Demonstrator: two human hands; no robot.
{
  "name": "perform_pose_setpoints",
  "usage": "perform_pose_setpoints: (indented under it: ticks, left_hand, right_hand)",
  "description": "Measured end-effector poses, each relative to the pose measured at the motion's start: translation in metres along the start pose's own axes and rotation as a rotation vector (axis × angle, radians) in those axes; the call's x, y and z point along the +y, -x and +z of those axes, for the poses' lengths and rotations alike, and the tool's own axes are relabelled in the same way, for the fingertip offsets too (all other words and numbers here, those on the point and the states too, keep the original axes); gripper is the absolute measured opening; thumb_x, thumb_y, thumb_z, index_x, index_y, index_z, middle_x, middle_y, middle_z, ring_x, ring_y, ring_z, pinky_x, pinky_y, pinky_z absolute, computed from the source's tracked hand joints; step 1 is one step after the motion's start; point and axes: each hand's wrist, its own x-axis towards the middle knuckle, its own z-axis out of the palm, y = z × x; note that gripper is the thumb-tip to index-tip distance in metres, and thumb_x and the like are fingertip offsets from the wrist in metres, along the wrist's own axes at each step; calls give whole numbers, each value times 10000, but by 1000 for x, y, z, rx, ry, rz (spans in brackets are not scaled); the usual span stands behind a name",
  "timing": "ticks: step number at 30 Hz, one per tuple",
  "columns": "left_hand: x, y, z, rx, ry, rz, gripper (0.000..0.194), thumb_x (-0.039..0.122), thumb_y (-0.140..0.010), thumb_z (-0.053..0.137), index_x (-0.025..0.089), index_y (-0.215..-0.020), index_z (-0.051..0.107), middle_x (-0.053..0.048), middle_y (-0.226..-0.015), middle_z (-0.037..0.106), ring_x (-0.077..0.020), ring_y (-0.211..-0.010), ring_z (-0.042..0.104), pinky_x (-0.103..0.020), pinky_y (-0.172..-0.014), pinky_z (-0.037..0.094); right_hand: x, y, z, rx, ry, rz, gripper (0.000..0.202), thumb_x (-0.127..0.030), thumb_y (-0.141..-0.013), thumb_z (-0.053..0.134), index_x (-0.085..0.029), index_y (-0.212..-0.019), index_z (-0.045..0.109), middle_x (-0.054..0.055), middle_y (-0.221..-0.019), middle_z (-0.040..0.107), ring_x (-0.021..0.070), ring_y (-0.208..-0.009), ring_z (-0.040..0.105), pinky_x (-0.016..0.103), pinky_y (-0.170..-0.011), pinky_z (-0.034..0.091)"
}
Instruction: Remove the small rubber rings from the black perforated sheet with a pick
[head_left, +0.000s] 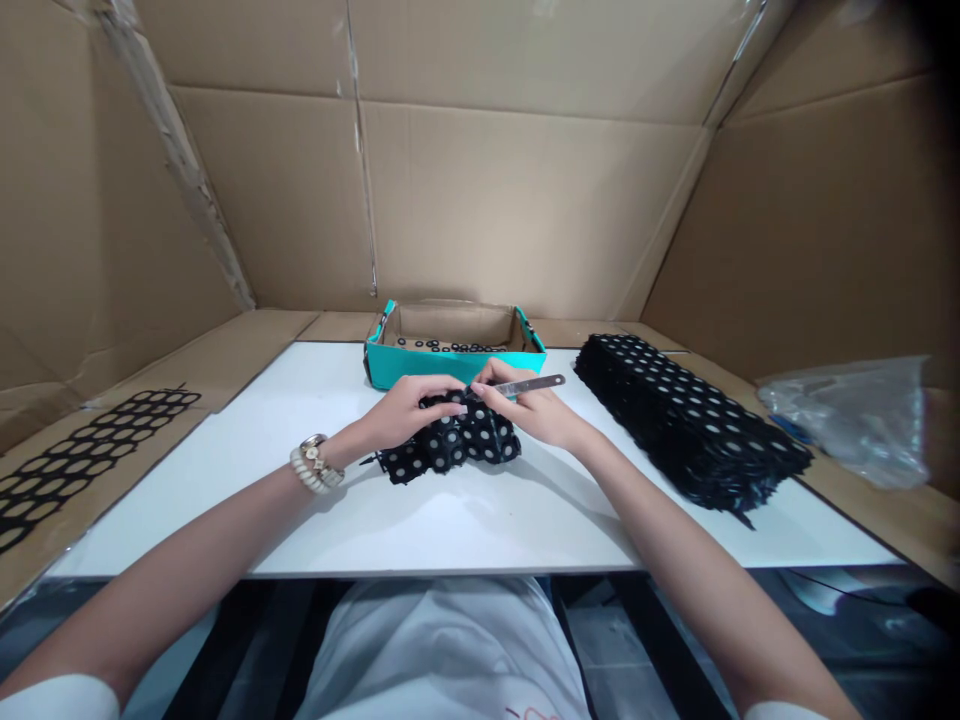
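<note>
At the middle of the white table, a crumpled black sheet with rows of round holes [448,443] lies bunched under both hands. My left hand [411,410] pinches the upper edge of this sheet between thumb and fingers. In my right hand [534,408] is a slim flat metal tool [529,384], its rounded end pointing right and its working tip hidden at the sheet. The fingers of that hand also touch the sheet, close to my left fingertips. Just behind the hands stands a teal cardboard box [450,367] with several small black rings [469,348] inside.
A thick stack of black perforated sheets [686,410] lies at the right of the white table [315,535]. A black net-like sheet with large holes [82,450] rests on cardboard at the left. Right of the stack is a clear plastic bag [859,415]. Cardboard walls [525,200] surround the table.
</note>
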Motion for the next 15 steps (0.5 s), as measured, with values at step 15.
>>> perform_pose_setpoints:
  ticks: [15]
  left_hand:
    - [-3,0,-4,-46,-225,27,388,465,-928,430,162,-761,607,21,-677,567,-133,-651,462,-242,-608,295]
  right_hand:
    - [0,-3,10,95,213,-169,171,-295,-956,426,-201,-817,455,24,-779,500,166,-763,461,296,-698,368]
